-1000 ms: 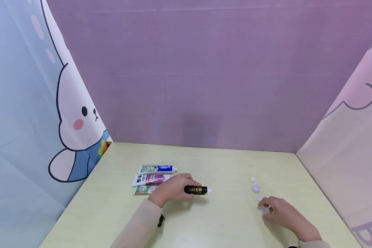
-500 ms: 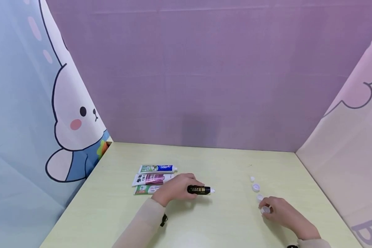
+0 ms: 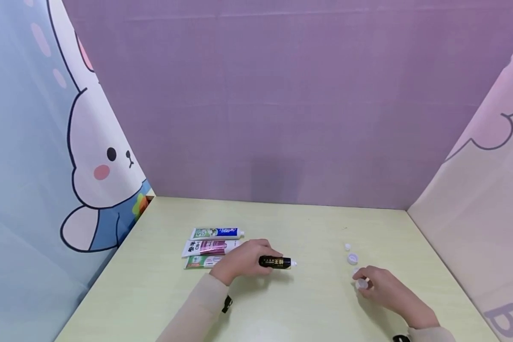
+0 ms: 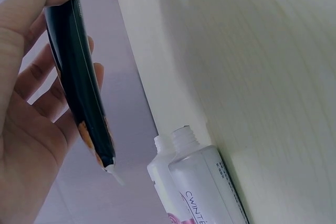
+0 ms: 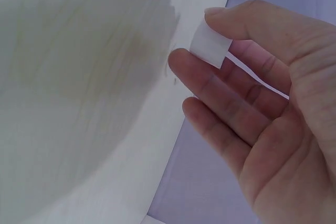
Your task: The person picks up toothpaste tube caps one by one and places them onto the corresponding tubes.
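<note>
Nearest, to the right, the right hand (image 3: pixel 382 288) pinches a short white plastic cap (image 3: pixel 361 284) between thumb and fingers. The left hand (image 3: pixel 248 259) grips a glossy black toothpaste tube (image 3: pixel 275 262) with gold lettering, well apart from the cap. The tube's long axis runs left to right, and its bare white nozzle (image 3: pixel 294 263) points toward the right hand's side; the cap lies to the right of this nozzle and a little nearer the person.

Just beyond the right hand sits a white cap (image 3: pixel 355 271), partly hidden by the fingers. Farther on lie a wide pale ridged cap (image 3: pixel 352 259) and a small white cap (image 3: pixel 347 247), both off the line between nozzle and held cap.

Behind the left wrist, three tubes lie side by side on the pale yellow table (image 3: pixel 308 304): a green-and-white tube (image 3: pixel 202 262), partly covered, a purple-and-white tube (image 3: pixel 211 247), then a blue-and-green tube (image 3: pixel 217 232).
</note>
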`<state>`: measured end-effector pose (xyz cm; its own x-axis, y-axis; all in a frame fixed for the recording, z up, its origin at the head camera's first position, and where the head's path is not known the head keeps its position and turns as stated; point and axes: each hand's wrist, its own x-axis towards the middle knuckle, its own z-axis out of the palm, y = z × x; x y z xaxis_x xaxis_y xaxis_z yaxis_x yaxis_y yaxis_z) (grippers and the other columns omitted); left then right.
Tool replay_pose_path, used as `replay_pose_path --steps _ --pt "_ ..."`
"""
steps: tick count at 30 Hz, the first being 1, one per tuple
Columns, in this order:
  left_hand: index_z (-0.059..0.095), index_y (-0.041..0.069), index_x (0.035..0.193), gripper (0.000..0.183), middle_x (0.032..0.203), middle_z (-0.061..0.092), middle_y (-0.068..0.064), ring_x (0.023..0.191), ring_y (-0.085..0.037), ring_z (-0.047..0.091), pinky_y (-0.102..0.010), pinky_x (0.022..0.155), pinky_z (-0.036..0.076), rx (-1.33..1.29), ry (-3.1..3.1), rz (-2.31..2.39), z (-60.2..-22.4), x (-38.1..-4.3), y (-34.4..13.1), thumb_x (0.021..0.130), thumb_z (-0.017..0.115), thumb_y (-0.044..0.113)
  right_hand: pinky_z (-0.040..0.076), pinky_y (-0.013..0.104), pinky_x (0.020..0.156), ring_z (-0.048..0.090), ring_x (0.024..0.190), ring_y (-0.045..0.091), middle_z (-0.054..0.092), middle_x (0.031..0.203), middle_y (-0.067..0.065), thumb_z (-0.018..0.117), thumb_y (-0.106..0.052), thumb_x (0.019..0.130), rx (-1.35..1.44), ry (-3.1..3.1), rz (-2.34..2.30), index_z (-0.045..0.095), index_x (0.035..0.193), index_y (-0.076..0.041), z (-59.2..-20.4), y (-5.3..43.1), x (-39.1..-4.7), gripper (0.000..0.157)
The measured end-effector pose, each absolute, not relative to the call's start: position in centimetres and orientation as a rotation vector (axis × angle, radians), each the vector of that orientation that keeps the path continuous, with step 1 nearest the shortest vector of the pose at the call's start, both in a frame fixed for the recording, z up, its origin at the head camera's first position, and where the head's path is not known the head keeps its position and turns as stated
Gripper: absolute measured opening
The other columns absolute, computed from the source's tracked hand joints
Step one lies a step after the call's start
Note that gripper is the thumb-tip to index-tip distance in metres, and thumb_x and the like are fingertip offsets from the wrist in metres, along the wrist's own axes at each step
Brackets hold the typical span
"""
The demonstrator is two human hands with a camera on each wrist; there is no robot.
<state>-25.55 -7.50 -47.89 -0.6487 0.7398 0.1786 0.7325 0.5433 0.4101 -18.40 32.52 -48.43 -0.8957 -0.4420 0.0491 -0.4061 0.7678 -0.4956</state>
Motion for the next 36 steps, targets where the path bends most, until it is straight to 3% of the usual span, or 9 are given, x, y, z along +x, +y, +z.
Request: replay_pose_path --steps 16,23,36 --pt "0.072 0.026 0.126 0.040 0.104 0.063 0.011 0.086 -0.001 0.055 -0.015 0.079 0.047 1.334 2.751 0.718 -48.1 -25.6 -7.5 0.086 0.076 0.023 0.056 0.031 0.070 0.065 0.084 0.014 0.066 0.098 -0.002 0.074 0.001 0.079 -0.856 2.956 -0.800 0.065 0.101 -0.009 -48.5 30.2 -19.5 0.025" --pt "0.072 0.026 0.125 0.040 0.102 0.063 0.012 0.085 -0.001 0.054 -0.015 0.078 0.048 1.330 2.744 0.737 -48.0 -25.6 -7.6 0.085 0.076 0.022 0.054 0.031 0.071 0.062 0.086 0.011 0.062 0.096 -0.008 0.076 0.000 0.081 -0.873 2.936 -0.883 0.066 0.101 -0.011 -48.7 29.3 -20.0 0.024" --pt "0.072 0.027 0.126 0.041 0.103 0.063 0.012 0.086 -0.002 0.055 -0.016 0.079 0.048 1.304 2.745 0.735 -47.9 -25.6 -7.5 0.085 0.077 0.023 0.055 0.034 0.075 0.061 0.085 0.008 0.067 0.101 -0.005 0.077 -0.002 0.081 -0.957 2.972 -0.994 0.068 0.105 -0.007 -49.2 27.9 -20.7 0.026"
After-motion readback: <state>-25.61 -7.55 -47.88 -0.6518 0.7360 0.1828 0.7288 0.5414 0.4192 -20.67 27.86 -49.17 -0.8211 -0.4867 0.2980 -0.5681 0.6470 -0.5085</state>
